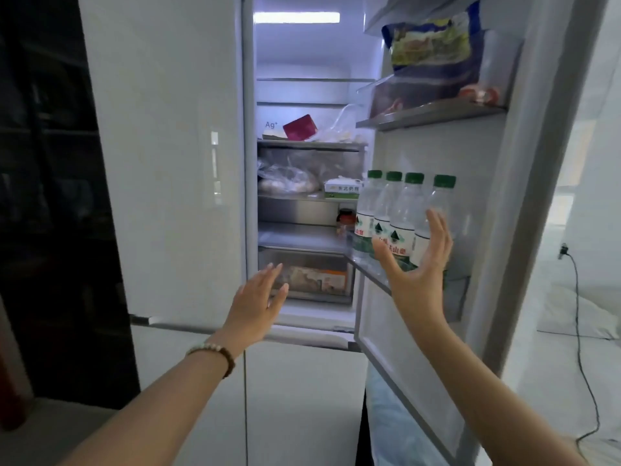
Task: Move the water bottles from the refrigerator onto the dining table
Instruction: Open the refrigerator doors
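The refrigerator [161, 163] stands with its right door [524, 183] swung open. Several clear water bottles [398, 216] with green caps and green-and-red labels stand in a row on the door's lower shelf [369, 269]. My right hand [416, 267] is spread open right in front of the bottles, thumb at the left, fingers reaching up beside the rightmost bottle [437, 210]; it grips nothing. My left hand [258, 299], fingers straight and empty, is raised before the lower part of the lit fridge interior. The dining table is not in view.
Inside shelves hold a red box [300, 127], bagged food [289, 181], a white carton [342, 190] and a jar [346, 222]. The upper door bin [433, 92] carries a large bag. The left fridge door is closed. A black cable [579, 331] hangs at right.
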A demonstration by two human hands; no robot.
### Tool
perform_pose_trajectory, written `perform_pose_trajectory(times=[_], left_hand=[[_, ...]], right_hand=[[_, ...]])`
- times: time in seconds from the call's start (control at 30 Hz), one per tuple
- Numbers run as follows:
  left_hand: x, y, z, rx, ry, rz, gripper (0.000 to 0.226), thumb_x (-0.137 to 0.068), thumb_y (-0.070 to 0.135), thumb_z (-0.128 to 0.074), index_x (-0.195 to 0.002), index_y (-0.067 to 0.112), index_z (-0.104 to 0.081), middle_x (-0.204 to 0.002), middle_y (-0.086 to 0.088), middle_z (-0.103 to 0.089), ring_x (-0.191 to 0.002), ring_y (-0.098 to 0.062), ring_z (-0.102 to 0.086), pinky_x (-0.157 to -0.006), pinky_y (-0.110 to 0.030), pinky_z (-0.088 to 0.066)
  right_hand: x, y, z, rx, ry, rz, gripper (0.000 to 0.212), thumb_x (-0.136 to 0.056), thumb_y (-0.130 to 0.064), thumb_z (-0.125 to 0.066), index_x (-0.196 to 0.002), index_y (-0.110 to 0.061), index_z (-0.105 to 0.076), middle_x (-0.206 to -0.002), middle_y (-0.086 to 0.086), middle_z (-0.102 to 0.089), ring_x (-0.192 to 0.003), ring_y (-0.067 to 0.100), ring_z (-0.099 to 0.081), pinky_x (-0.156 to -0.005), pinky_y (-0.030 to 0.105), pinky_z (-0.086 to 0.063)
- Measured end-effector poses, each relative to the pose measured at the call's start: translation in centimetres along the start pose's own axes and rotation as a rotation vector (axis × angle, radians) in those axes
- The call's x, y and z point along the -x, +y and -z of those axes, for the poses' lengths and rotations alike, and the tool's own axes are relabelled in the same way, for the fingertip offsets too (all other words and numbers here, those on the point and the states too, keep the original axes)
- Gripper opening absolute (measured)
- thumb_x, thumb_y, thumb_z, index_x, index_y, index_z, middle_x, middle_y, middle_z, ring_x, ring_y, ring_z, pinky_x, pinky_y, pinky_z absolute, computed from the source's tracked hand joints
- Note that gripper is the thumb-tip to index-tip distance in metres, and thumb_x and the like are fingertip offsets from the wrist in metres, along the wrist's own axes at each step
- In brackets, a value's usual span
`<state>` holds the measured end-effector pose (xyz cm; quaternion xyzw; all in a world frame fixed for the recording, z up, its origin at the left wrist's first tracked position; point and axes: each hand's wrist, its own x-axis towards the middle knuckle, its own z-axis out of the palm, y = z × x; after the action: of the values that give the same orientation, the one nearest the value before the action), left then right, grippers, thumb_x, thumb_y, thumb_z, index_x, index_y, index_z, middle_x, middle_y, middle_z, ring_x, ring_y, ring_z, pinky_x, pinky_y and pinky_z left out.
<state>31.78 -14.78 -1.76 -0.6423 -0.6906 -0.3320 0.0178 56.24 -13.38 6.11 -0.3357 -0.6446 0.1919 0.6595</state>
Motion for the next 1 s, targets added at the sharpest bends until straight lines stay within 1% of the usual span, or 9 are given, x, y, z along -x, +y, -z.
perform_pose_trajectory(times=[0.13,0.23,0.33,0.47,0.6,0.7,0.77,0.87,1.0], left_hand=[[-0.4,-5.4,1.7,-0.095,0.075,0.052,0.063,-0.095,0.052,-0.027,-0.149,0.020,-0.021,-0.156,-0.003,-0.024,-0.143,-0.021,-0.024,-0.115,-0.039,-0.019],[-1.1,-10.1,2.1,-0.159,0.030,0.148,0.064,-0.096,0.051,-0.030,-0.150,0.027,-0.005,-0.160,0.001,-0.007,-0.146,-0.021,-0.010,-0.117,-0.044,-0.011],[-2.6,-15.0,2.6,-0.168,-0.025,0.189,0.066,-0.096,0.051,-0.030,-0.150,0.030,0.002,-0.160,0.003,0.003,-0.147,-0.021,-0.002,-0.118,-0.045,-0.007],[-5.3,-22.0,2.6,-0.133,-0.041,0.222,0.067,-0.095,0.054,-0.030,-0.150,0.030,0.001,-0.160,0.001,0.003,-0.147,-0.022,-0.003,-0.118,-0.047,-0.008],[-7.7,-28.1,1.4,-0.128,-0.101,0.225,0.067,-0.096,0.053,-0.029,-0.150,0.031,0.001,-0.160,0.002,0.006,-0.147,-0.022,-0.001,-0.118,-0.046,-0.006],[-9.2,-32.0,-0.7,-0.116,-0.161,0.235,0.067,-0.095,0.054,-0.028,-0.150,0.032,0.005,-0.160,0.003,0.011,-0.147,-0.021,0.004,-0.118,-0.046,-0.004],[-9.7,-33.9,-2.7,-0.089,-0.215,0.259,0.068,-0.095,0.056,-0.027,-0.149,0.034,0.007,-0.159,0.005,0.013,-0.147,-0.020,0.006,-0.118,-0.045,-0.002],[-10.3,-36.5,-5.6,-0.071,-0.258,0.281,0.069,-0.094,0.058,-0.027,-0.149,0.035,0.009,-0.159,0.005,0.015,-0.147,-0.021,0.007,-0.119,-0.045,-0.002],[-10.6,-39.3,-8.7,-0.059,-0.287,0.330,0.071,-0.094,0.058,-0.027,-0.149,0.034,0.010,-0.159,0.003,0.015,-0.147,-0.023,0.005,-0.118,-0.046,-0.006]], right_hand=[[0.4,1.5,-6.5,-0.139,-0.229,-0.183,0.085,-0.080,-0.042,-0.067,-0.148,-0.030,-0.018,-0.151,-0.013,-0.018,-0.133,0.002,-0.022,-0.110,0.026,-0.022],[0.9,4.5,-11.8,-0.190,-0.341,-0.444,0.099,-0.071,-0.057,-0.066,-0.149,-0.033,-0.009,-0.158,-0.011,-0.011,-0.143,0.014,-0.018,-0.115,0.038,-0.022],[1.9,8.0,-16.9,-0.204,-0.426,-0.640,0.096,-0.074,-0.058,-0.065,-0.149,-0.034,-0.010,-0.158,-0.002,-0.016,-0.142,0.022,-0.022,-0.110,0.042,-0.024],[3.6,12.6,-24.0,-0.278,-0.479,-0.814,0.116,-0.048,-0.075,-0.065,-0.146,-0.036,-0.017,-0.154,-0.004,-0.023,-0.138,0.022,-0.030,-0.114,0.048,-0.026],[6.3,17.2,-30.6,-0.436,-0.474,-1.023,0.089,-0.077,-0.059,-0.058,-0.149,-0.025,-0.018,-0.156,0.003,-0.021,-0.141,0.026,-0.028,-0.112,0.042,-0.030],[9.1,20.4,-34.8,-0.458,-0.509,-1.139,0.098,-0.073,-0.064,-0.056,-0.151,-0.028,-0.008,-0.159,0.002,-0.013,-0.143,0.025,-0.024,-0.112,0.043,-0.028],[10.8,22.4,-37.4,-0.483,-0.519,-1.208,0.093,-0.076,-0.064,-0.053,-0.150,-0.028,-0.011,-0.158,0.001,-0.016,-0.143,0.025,-0.024,-0.114,0.044,-0.027],[12.5,25.1,-40.8,-0.458,-0.556,-1.229,0.101,-0.065,-0.072,-0.060,-0.147,-0.028,-0.019,-0.149,-0.003,-0.027,-0.142,0.025,-0.026,-0.113,0.041,-0.028],[13.2,28.6,-44.8,-0.458,-0.518,-1.265,0.097,-0.070,-0.061,-0.061,-0.148,-0.022,-0.020,-0.154,0.002,-0.027,-0.140,0.024,-0.031,-0.112,0.040,-0.030]])
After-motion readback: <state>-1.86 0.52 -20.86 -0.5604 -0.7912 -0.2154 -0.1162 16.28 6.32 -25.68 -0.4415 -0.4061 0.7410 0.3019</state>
